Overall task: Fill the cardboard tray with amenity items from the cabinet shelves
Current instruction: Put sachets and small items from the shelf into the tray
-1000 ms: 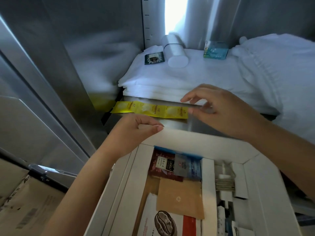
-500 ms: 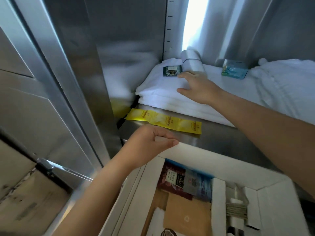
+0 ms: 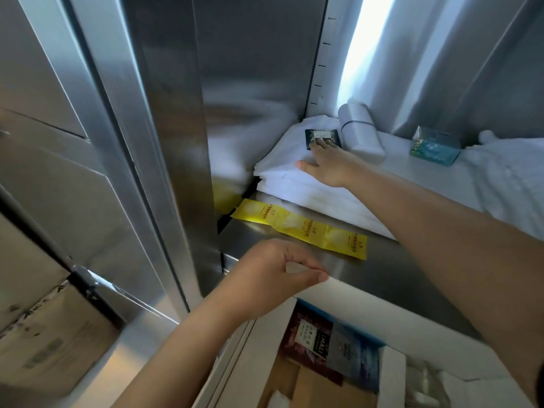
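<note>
Head view looks into the steel cabinet, with the picking step in hand. The right hand lies stretched over the folded towels, fingers straight and thumb spread aside, fingertips touching the near edge of a small dark packet; it does not pinch it yet. The left hand grips the far rim of the cardboard tray, fingers curled over the edge. The tray sits low in front of the shelf and holds some sachets. Next, I judge, the fingers must close on the packet and carry it to the tray. A yellow sachet strip lies near the shelf's front.
</note>
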Action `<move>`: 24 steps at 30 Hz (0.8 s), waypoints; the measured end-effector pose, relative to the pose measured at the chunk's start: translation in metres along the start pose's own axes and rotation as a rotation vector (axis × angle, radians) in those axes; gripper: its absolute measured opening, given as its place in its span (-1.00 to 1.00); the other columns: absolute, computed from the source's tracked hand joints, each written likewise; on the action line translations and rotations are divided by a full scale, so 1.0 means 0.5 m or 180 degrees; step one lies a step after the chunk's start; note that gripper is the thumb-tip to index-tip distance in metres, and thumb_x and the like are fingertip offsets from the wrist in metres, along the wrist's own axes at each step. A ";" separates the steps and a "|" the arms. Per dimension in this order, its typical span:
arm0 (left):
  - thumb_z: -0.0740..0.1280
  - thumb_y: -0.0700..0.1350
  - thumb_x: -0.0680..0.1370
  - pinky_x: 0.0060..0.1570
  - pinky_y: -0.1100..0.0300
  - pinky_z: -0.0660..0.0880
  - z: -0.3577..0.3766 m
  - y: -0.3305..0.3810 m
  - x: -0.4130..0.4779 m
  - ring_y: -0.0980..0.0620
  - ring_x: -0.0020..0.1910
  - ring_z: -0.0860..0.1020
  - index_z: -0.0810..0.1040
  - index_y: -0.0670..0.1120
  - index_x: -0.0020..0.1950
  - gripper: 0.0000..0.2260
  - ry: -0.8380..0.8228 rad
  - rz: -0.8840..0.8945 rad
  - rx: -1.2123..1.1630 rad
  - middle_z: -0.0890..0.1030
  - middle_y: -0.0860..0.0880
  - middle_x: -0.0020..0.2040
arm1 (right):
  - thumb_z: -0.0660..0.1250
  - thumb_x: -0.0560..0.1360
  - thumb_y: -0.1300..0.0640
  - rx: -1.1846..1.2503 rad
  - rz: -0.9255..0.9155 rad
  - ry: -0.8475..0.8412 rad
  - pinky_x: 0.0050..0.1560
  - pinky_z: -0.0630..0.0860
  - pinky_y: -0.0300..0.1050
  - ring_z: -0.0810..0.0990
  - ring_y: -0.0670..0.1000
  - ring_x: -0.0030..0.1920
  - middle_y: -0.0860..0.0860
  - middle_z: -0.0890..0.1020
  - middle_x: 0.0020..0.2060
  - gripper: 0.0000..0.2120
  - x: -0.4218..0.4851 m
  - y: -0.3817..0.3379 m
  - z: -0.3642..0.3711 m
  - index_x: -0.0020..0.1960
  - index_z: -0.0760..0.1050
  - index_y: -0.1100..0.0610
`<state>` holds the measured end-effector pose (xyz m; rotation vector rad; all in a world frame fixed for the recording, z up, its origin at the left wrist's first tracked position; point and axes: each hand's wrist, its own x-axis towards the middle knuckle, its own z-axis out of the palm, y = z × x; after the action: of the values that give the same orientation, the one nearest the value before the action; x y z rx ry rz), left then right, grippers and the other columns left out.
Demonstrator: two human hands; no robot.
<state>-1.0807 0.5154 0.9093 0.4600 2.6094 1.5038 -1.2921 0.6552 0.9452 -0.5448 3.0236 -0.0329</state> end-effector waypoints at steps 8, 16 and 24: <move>0.40 0.02 0.49 -0.02 0.33 0.48 0.001 0.002 -0.001 0.33 -0.07 0.56 0.69 0.10 -0.07 -0.91 0.0000 -0.0004 0.0022 0.65 0.25 -0.10 | 0.00 0.58 -0.26 -0.0095 -0.0152 0.0061 0.39 0.24 0.02 0.19 0.13 0.49 0.14 0.19 0.50 -0.32 -0.039 0.001 0.000 0.52 0.12 0.19; 0.40 0.00 0.49 -0.02 0.35 0.46 -0.001 0.004 -0.003 0.31 -0.08 0.56 0.70 0.10 -0.08 -0.92 -0.0017 0.0017 0.0041 0.65 0.24 -0.12 | 0.09 0.59 -0.18 -0.0167 -0.0319 0.0178 0.22 0.35 -0.01 0.29 0.14 0.41 0.07 0.17 0.49 -0.37 -0.114 0.011 -0.002 0.53 0.08 0.14; 0.40 0.01 0.49 -0.06 0.44 0.44 -0.001 0.006 -0.003 0.34 -0.09 0.55 0.69 0.11 -0.09 -0.93 -0.0030 -0.0018 0.0029 0.64 0.27 -0.13 | 0.21 0.58 -0.02 0.0052 -0.0348 0.0665 0.15 0.46 0.12 0.35 0.14 0.30 0.10 0.40 0.24 -0.49 -0.149 0.041 0.014 0.47 0.23 0.12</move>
<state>-1.0787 0.5160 0.9117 0.4591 2.6092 1.4852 -1.2290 0.7005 0.9422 -0.7495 3.1869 -0.1279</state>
